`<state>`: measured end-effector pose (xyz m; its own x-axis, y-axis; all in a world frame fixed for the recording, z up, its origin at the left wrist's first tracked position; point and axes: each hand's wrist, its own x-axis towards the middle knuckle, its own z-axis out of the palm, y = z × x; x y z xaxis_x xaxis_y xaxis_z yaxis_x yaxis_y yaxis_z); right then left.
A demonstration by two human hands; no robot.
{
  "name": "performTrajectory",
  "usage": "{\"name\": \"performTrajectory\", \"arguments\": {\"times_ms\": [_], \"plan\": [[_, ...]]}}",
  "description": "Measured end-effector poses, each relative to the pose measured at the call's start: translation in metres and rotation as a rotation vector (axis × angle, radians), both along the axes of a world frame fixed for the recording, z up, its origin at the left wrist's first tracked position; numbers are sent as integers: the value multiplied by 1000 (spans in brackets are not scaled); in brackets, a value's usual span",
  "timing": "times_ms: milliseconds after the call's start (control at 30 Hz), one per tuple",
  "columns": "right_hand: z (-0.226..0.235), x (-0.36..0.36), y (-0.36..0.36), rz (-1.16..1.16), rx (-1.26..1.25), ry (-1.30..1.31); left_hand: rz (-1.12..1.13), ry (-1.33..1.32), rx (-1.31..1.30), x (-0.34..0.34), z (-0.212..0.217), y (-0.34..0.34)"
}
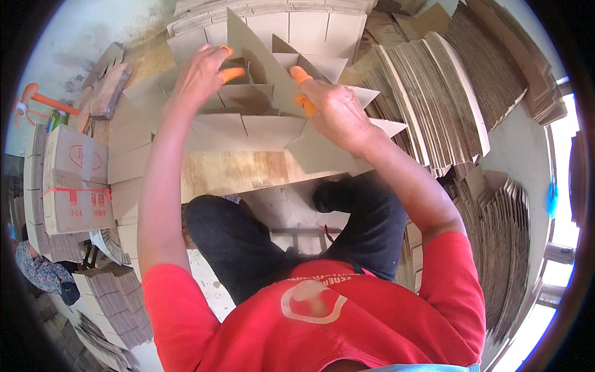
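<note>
A partly slotted cardboard divider grid (245, 99) stands on the wooden bench in front of me. A long cardboard strip (257, 56) slants upright across it. My left hand (201, 71) is over the grid's left part, its thumb and finger apart, orange finger covers on the tips. My right hand (338, 111) grips the long strip near its right end, with orange covers on its fingers too. More cardboard flaps stick out around the right hand, which hides part of the joints there.
Stacks of flat cardboard (434, 99) stand at the right, and another stack (273, 28) lies at the back. On the left are a taped carton (77, 180), a brick-like block (111, 90) and an orange fan (28, 102). Beyond them, at the far left, is another person (43, 270).
</note>
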<state>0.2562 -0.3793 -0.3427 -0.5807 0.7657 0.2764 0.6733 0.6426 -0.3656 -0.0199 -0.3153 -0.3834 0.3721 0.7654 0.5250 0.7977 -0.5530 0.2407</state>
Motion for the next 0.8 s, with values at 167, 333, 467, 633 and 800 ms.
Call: {"name": "performTrajectory", "arguments": {"times_ms": [167, 333, 467, 633, 800], "plan": [[-9, 9, 3, 56, -73, -72, -6, 40, -365, 5, 7, -46], [-13, 18, 9, 71, -38, -47, -96, -43, -170, 24, 20, -81], [-14, 18, 14, 108, 41, -4, -133, 138, -318, 33, -12, -98], [8, 25, 10, 132, 17, -3, -253, 34, -360, 57, 5, -127], [-3, 29, 5, 118, -50, -24, -81, -248, -701, 58, 33, -118]]}}
